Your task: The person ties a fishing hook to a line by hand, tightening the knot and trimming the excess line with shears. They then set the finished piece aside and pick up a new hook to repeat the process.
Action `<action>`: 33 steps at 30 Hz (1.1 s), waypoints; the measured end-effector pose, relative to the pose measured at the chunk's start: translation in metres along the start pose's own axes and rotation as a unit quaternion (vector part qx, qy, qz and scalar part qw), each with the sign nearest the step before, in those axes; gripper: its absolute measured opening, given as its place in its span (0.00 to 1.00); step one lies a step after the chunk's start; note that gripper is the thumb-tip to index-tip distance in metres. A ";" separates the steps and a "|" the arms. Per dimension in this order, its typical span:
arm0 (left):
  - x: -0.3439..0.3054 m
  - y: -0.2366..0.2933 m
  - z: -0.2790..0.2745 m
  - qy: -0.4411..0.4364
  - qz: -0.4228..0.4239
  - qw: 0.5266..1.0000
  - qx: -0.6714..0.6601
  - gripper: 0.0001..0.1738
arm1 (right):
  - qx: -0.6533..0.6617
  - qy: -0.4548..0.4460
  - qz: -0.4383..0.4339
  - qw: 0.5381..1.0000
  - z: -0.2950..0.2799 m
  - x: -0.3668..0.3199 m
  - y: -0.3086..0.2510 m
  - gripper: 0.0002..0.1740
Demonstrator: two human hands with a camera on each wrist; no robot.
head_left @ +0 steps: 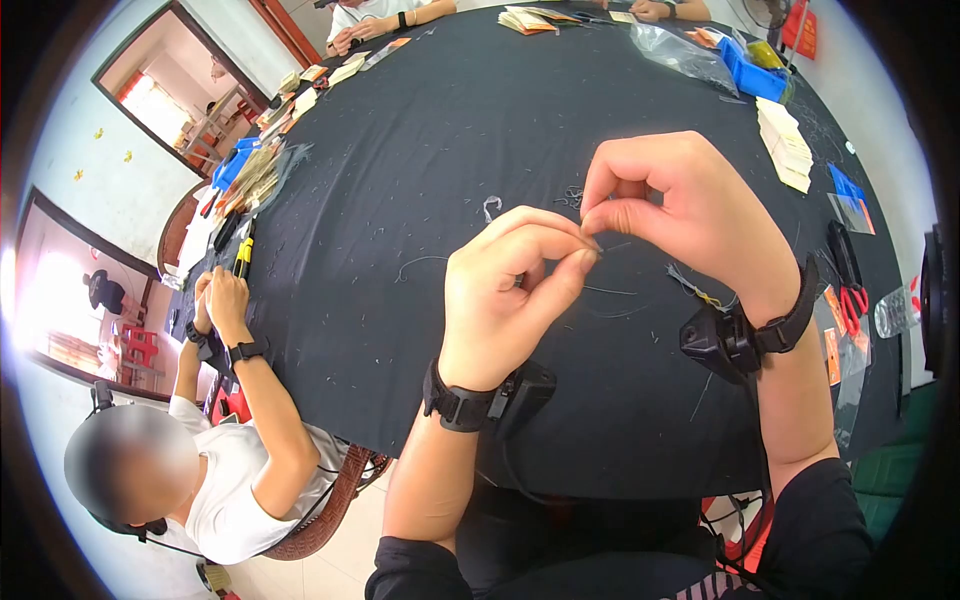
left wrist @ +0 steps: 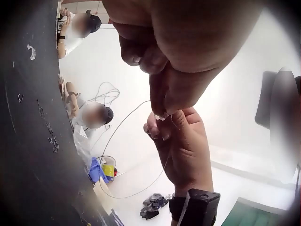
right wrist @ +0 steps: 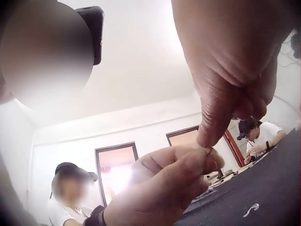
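Observation:
Over the black-covered table, my left hand point(head_left: 505, 295) and right hand point(head_left: 685, 205) meet fingertip to fingertip. The left thumb and index finger pinch a thin clear line, which bows out in a wide loop point(left wrist: 113, 134) in the left wrist view. From above, the right thumb and index finger pinch the same line right beside the left fingertips. What lies between the pads is mostly hidden. Beyond the hands lie a small pile of dark wire-like pieces point(head_left: 572, 197) and a curled clear strip point(head_left: 491, 208). A bundle of strands with a yellow tie point(head_left: 695, 288) lies below the right hand.
Red-handled scissors point(head_left: 852, 305) and plastic packets lie at the right edge. Farther back are a stack of cards point(head_left: 784, 145) and a blue bin point(head_left: 750, 70). A person in white point(head_left: 240, 480) works at the left; others sit across the table point(head_left: 450, 120).

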State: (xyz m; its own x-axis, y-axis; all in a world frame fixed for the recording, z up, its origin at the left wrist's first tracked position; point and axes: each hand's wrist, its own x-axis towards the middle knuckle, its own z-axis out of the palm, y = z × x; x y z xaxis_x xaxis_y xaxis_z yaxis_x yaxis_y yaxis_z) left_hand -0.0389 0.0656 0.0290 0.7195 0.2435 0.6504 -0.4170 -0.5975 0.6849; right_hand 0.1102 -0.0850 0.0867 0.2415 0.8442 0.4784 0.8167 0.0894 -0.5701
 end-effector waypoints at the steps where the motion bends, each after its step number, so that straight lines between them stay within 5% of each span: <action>1: 0.000 0.002 -0.002 -0.003 -0.013 1.000 -0.006 0.03 | 0.001 0.002 0.010 1.000 0.000 0.000 0.000 0.07; 13: -0.001 -0.003 0.002 0.110 -0.051 0.992 -0.027 0.01 | -0.002 0.003 0.070 0.998 0.006 -0.001 -0.008 0.07; 17: -0.002 -0.011 0.004 0.146 -0.029 0.989 0.015 0.02 | -0.009 -0.014 0.008 1.000 0.011 -0.003 -0.006 0.05; 25: -0.001 0.003 0.002 0.035 -0.062 0.994 0.077 0.03 | -0.046 0.000 -0.087 0.995 0.005 -0.002 -0.004 0.03; 33: -0.001 -0.001 0.004 0.008 -0.020 1.000 -0.009 0.03 | -0.003 0.019 0.005 1.000 -0.001 -0.001 -0.003 0.03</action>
State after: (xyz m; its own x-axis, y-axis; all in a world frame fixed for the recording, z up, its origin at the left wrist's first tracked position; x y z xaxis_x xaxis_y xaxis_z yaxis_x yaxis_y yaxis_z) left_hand -0.0369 0.0627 0.0258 0.7271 0.2789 0.6274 -0.3981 -0.5732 0.7162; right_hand 0.1077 -0.0863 0.0886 0.2690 0.8245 0.4978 0.8178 0.0775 -0.5702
